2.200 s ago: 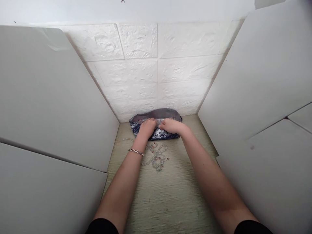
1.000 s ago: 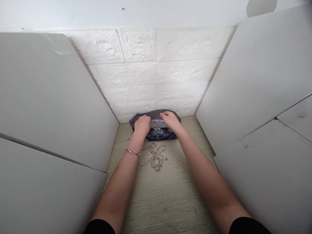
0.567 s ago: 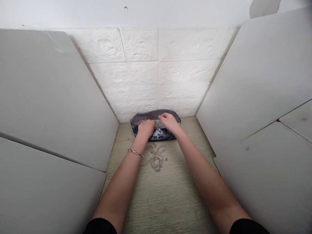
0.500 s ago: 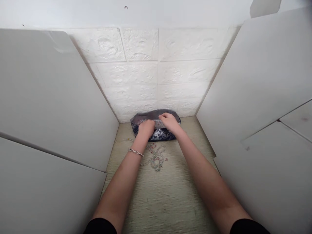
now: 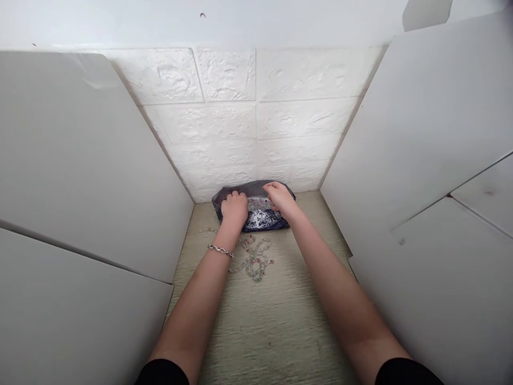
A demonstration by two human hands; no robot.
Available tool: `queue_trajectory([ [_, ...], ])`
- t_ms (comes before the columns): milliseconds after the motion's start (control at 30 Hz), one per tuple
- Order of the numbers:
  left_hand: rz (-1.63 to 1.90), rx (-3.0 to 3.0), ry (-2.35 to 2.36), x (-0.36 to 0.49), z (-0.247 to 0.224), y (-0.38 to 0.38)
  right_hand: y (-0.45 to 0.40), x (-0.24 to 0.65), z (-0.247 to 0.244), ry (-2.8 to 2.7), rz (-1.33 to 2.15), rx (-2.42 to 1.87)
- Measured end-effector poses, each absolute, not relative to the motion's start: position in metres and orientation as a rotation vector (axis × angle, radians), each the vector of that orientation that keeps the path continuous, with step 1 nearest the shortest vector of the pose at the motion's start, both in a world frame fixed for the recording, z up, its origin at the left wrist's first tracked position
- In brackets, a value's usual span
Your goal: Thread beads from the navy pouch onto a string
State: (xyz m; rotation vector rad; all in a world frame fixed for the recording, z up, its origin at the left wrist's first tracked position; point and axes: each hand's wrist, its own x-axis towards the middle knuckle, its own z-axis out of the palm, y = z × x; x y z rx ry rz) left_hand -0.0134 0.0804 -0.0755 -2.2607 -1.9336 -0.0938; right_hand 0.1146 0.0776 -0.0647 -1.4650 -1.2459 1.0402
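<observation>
Head view: the left hand (image 5: 234,207) curls over the left of an open blue-and-white bag (image 5: 260,220) near the white wall (image 5: 230,124), its grip hidden; beaded strands (image 5: 255,262) lie just in front of the bag; the right hand (image 5: 280,199), fingers drawn close together, is at the bag's right, any hold impossible to tell.

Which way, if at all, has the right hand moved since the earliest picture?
Yes: against the white wall, the right hand is higher in view; lifted or pushed forward, I cannot tell.
</observation>
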Motion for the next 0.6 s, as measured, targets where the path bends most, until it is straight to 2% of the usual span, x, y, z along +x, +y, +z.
queue_trajectory([
  [267,-0.092,-2.523,-1.794,-0.002,-0.089,0.088,0.082,0.108,-0.068,-1.347,0.982,-1.498],
  [433,-0.153,-2.601,-1.823,0.001,-0.096,0.093,0.081,0.108,-0.069,-1.313,1.077,-1.458],
  [600,-0.437,-2.686,-1.890,-0.003,-0.099,0.102,0.080,0.109,-0.067,-1.211,1.127,-1.422],
])
